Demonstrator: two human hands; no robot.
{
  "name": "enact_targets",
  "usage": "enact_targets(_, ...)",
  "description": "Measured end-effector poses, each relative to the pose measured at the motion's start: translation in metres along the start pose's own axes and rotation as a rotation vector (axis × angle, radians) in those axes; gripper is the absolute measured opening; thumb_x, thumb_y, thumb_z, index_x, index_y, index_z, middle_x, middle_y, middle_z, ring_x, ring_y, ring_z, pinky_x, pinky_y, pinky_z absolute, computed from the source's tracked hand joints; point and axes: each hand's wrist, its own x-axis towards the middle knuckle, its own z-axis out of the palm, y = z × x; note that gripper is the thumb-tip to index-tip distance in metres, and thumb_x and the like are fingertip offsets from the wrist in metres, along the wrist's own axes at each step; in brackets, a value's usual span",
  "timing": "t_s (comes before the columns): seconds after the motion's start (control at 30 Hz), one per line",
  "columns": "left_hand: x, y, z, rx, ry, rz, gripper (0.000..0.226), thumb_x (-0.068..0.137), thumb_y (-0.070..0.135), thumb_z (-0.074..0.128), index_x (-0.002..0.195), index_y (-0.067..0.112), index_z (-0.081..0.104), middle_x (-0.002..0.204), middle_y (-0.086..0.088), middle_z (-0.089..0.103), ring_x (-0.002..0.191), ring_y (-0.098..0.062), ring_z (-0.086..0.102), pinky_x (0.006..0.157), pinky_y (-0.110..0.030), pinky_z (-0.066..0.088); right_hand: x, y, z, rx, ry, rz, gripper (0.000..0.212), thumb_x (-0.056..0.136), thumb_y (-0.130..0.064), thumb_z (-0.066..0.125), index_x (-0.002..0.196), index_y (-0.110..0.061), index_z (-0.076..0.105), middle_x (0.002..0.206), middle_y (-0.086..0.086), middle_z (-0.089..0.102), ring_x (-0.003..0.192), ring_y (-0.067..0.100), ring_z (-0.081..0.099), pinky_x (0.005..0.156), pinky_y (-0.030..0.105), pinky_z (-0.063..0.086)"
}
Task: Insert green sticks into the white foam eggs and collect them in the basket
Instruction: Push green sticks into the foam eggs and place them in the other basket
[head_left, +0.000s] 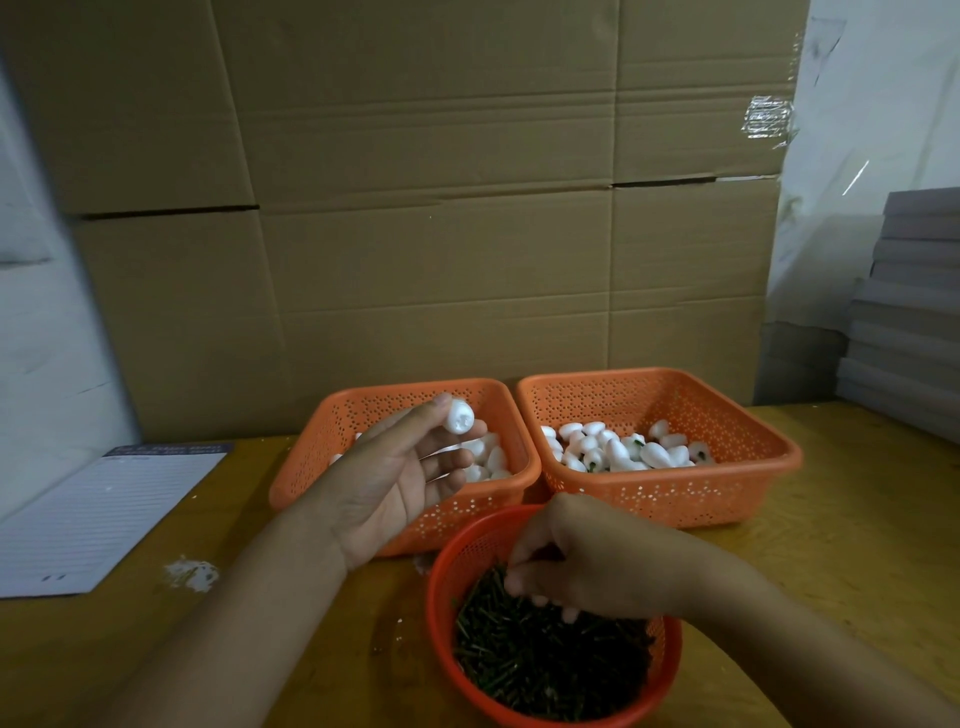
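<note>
The left hand (410, 467) is raised palm-up over the left orange basket (332, 447) and pinches one white foam egg (459, 415) between thumb and fingertips; plain eggs lie in that basket beneath it. The right hand (587, 561) reaches down into the round red basket (441, 571) with fingers curled among the green sticks (545, 654); whether it grasps a stick cannot be told. The right orange basket (748, 488) holds eggs, several showing green ends.
</note>
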Motion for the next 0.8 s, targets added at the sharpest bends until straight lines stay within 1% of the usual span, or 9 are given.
enact_targets(0.07, 0.000, 0.000, -0.001, -0.004, 0.001, 0.001, 0.019, 0.086, 0.037, 0.072, 0.086, 0.018, 0.076, 0.102, -0.007, 0.074, 0.075, -0.011, 0.068, 0.061, -0.024, 0.056, -0.002, -0.003, -0.003, 0.114, -0.044, 0.023, 0.011, 0.095, -0.015, 0.065, 0.097, -0.016, 0.076, 0.076, -0.008, 0.070, 0.068, 0.006, 0.071, 0.063, 0.016, 0.054)
enact_targets(0.2, 0.001, 0.000, -0.002, -0.024, -0.007, -0.002, 0.021, 0.086, 0.037, 0.072, 0.088, 0.017, 0.077, 0.102, -0.007, 0.074, 0.074, -0.011, 0.068, 0.061, -0.024, 0.056, -0.005, -0.006, -0.008, 0.108, -0.104, 0.032, 0.023, 0.098, -0.006, 0.057, 0.108, -0.017, 0.074, 0.079, -0.015, 0.071, 0.074, 0.003, 0.071, 0.068, 0.018, 0.056)
enact_targets(0.3, 0.001, 0.000, -0.001, -0.025, -0.005, -0.007, 0.020, 0.086, 0.037, 0.072, 0.086, 0.017, 0.077, 0.104, -0.008, 0.074, 0.075, -0.011, 0.069, 0.061, -0.024, 0.056, -0.005, -0.009, -0.007, 0.156, -0.083, 0.039, 0.020, 0.103, -0.007, 0.047, 0.107, -0.011, 0.067, 0.086, -0.001, 0.071, 0.078, 0.015, 0.072, 0.072, 0.023, 0.059)
enact_targets(0.4, 0.001, 0.000, 0.001, -0.025, 0.006, -0.007, 0.020, 0.087, 0.034, 0.070, 0.085, 0.016, 0.078, 0.107, -0.011, 0.075, 0.075, -0.012, 0.069, 0.060, -0.024, 0.056, -0.005, -0.013, -0.007, 0.427, -0.034, 0.052, 0.011, 0.105, -0.009, 0.046, 0.100, -0.013, 0.055, 0.098, 0.015, 0.074, 0.094, 0.029, 0.073, 0.078, 0.029, 0.058)
enact_targets(0.5, 0.000, 0.001, 0.001, -0.022, 0.006, -0.007, 0.020, 0.087, 0.033, 0.070, 0.087, 0.015, 0.078, 0.110, -0.013, 0.075, 0.075, -0.012, 0.070, 0.059, -0.024, 0.056, -0.006, -0.015, -0.011, 0.666, 0.052, 0.002, 0.004, 0.101, -0.013, 0.055, 0.098, -0.012, 0.058, 0.103, 0.013, 0.075, 0.098, 0.025, 0.073, 0.076, 0.028, 0.058)
enact_targets(0.57, -0.001, 0.001, 0.002, -0.013, 0.004, -0.009, 0.020, 0.086, 0.034, 0.070, 0.088, 0.015, 0.078, 0.110, -0.011, 0.075, 0.076, -0.012, 0.069, 0.060, -0.024, 0.056, -0.005, -0.016, -0.012, 0.760, 0.156, -0.032, 0.002, 0.093, -0.017, 0.065, 0.093, -0.016, 0.067, 0.095, 0.005, 0.074, 0.091, 0.017, 0.071, 0.074, 0.024, 0.056)
enact_targets(0.63, -0.002, 0.001, 0.002, 0.002, 0.001, -0.011, 0.019, 0.084, 0.034, 0.070, 0.086, 0.017, 0.078, 0.108, -0.009, 0.075, 0.077, -0.011, 0.069, 0.060, -0.023, 0.056, -0.003, -0.017, -0.012, 0.892, 0.249, -0.039, 0.003, 0.082, -0.024, 0.072, 0.084, -0.022, 0.073, 0.081, -0.001, 0.068, 0.074, 0.009, 0.064, 0.065, 0.019, 0.051)
enact_targets(0.7, -0.002, 0.001, 0.003, 0.016, -0.007, -0.012, 0.016, 0.083, 0.033, 0.071, 0.084, 0.018, 0.078, 0.104, -0.007, 0.075, 0.077, -0.010, 0.069, 0.060, -0.022, 0.055, -0.001, -0.017, -0.014, 1.088, 0.296, -0.032, 0.008, 0.077, -0.023, 0.073, 0.083, -0.017, 0.074, 0.074, 0.002, 0.065, 0.065, 0.007, 0.060, 0.058, 0.017, 0.051)
enact_targets(0.8, -0.003, 0.001, 0.003, 0.010, -0.008, -0.018, 0.015, 0.082, 0.029, 0.073, 0.089, 0.015, 0.074, 0.094, -0.006, 0.072, 0.076, -0.010, 0.068, 0.059, -0.021, 0.055, -0.001, -0.016, -0.019, 1.326, 0.336, -0.014, 0.008, 0.076, -0.013, 0.072, 0.081, -0.009, 0.076, 0.076, 0.011, 0.068, 0.065, 0.013, 0.068, 0.058, 0.018, 0.056)
